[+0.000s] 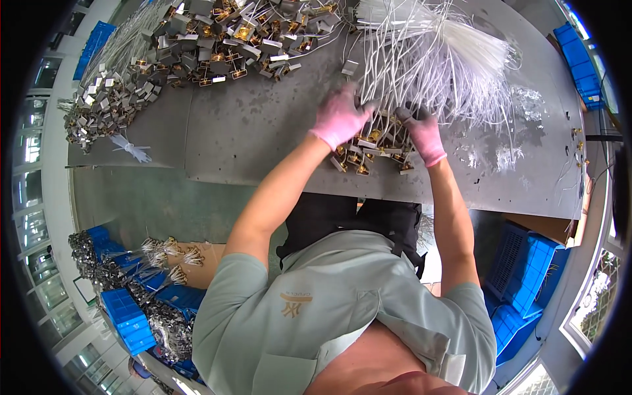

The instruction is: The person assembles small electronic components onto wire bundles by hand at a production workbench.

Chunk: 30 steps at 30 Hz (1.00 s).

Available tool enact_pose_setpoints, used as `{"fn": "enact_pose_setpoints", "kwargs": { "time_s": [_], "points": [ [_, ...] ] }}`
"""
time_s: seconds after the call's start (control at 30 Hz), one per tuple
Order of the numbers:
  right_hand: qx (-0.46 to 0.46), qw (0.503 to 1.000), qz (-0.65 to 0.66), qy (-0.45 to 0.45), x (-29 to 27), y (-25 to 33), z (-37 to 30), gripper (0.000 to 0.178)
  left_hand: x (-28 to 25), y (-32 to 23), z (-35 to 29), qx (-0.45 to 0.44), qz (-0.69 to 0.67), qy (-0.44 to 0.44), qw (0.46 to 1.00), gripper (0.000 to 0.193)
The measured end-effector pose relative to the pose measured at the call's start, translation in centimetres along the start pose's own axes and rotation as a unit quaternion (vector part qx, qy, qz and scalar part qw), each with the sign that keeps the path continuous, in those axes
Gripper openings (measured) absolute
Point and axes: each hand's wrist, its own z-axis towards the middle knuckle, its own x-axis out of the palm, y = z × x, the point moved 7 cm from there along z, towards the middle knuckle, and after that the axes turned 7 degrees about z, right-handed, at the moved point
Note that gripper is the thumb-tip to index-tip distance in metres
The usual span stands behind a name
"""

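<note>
Both hands wear pink gloves with dark grey fingertips and work over the grey metal table. My left hand (340, 118) is at the left side of a bundle of white wires (390, 66), its thumb against them. Its fingers are smeared by motion. At the bundle's right side, my right hand (423, 133) has its fingers curled in on the wires. Between and below the hands lies a cluster of small metal parts with brass-coloured fittings (362, 155) on the wires' near ends. One loose-looking grey metal block (349, 67) lies just beyond my left fingertips.
Large heaps of similar wired metal parts (224, 43) (108, 105) cover the table's far left. A white tie bundle (130, 148) lies near its left edge. Blue crates (128, 322) (526, 266) stand low at both sides. Small brass pieces (578, 146) lie by the right edge.
</note>
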Motion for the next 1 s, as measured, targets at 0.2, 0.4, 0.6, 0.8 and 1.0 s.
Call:
{"fn": "enact_pose_setpoints", "kwargs": {
  "time_s": [0.2,0.4,0.6,0.8,1.0],
  "points": [
    [-0.007,0.982,-0.189,-0.004,2.1,0.8,-0.3,0.039,1.7,2.2,2.8,-0.044,0.109,-0.030,0.993,0.083],
    [-0.072,0.969,-0.236,-0.013,3.6,2.8,-1.1,0.047,2.7,0.0,2.4,0.022,0.178,-0.054,0.982,0.067],
    [-0.158,0.972,-0.172,-0.027,3.7,1.3,1.0,0.058,1.1,-1.3,4.5,-0.005,0.101,0.076,0.992,0.080],
    [0.015,0.992,0.114,0.046,4.8,1.5,1.0,0.066,0.6,-1.0,7.7,-0.042,-0.011,0.144,0.989,0.100],
    [-0.031,0.996,-0.060,0.065,7.5,2.2,-0.8,0.085,1.8,-0.1,7.4,-0.043,-0.220,0.177,0.958,0.061]
  ]
}}
